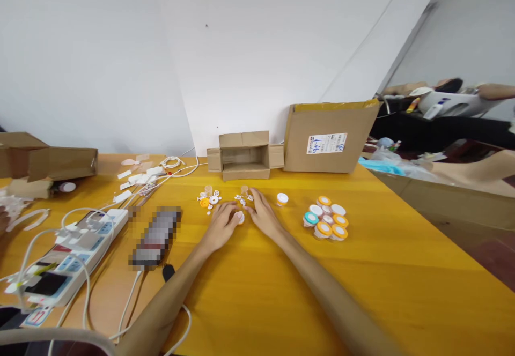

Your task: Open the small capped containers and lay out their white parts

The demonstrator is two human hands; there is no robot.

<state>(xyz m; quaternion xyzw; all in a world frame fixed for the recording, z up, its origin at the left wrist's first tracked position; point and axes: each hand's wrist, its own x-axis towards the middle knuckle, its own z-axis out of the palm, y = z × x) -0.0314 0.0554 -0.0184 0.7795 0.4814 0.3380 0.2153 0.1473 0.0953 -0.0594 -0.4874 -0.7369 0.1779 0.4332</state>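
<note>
On the smooth yellow wood counter [249,297], two bare hands are close together near the middle. The left hand [222,222] is bent, with its thumb on one small round white piece [240,217]; I can't tell if it is pinching it. The right hand [262,214] has its thumb and fingers spread apart, near some white pieces with holes [242,201] and one little clear cup [245,190]. To the left are one more clear cup [208,189], one orange disc [205,202] and one white disc [214,199]. One round tub [282,199] stands alone on the right. Past it, nine round lids [340,231] sit bunched up: four orange and white, one teal and the rest pale. Behind stand one small open cardboard box [245,173] and one big taped box [325,136].
</note>
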